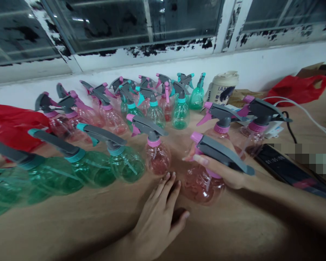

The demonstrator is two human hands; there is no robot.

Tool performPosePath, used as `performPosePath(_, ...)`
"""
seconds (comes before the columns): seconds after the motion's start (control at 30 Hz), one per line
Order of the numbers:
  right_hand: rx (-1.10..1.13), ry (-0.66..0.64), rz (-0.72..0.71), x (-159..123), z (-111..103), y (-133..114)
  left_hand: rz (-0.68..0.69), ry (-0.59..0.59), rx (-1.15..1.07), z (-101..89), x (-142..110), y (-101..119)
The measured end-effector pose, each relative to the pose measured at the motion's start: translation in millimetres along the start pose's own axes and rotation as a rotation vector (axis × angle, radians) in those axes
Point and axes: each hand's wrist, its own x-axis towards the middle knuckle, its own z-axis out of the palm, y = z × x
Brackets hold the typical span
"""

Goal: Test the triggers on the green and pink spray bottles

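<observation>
My right hand (222, 168) is wrapped round the neck of a pink spray bottle (203, 185) with a grey and pink trigger head (220, 152); the bottle stands on the brown table (70, 221). My left hand (159, 214) lies flat on the table just left of that bottle, fingers stretched out, holding nothing. Another pink spray bottle (156, 154) stands right behind my left hand's fingertips.
Several green spray bottles (125, 163) line the left side and several pink and green ones (152, 105) crowd the back by the wall. A dark phone (285, 168), white cables (309, 119), a cream cup (222, 88) and red plastic bags (299, 88) lie to the right and left.
</observation>
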Motion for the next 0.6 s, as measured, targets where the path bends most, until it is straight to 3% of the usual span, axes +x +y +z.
performPosePath(0.17,0.185,-0.042,0.067,-1.6,4.1,5.6,-0.016,0.006,-0.002,0.5,-0.8,0.7)
performPosePath(0.37,0.128,0.045,-0.042,1.8,4.0,-2.4,-0.020,0.005,0.000,2.8,-1.5,0.2)
performPosePath(0.6,-0.019,0.018,0.000,-0.5,3.6,0.3,-0.012,-0.008,0.008,1.8,-1.8,-0.4)
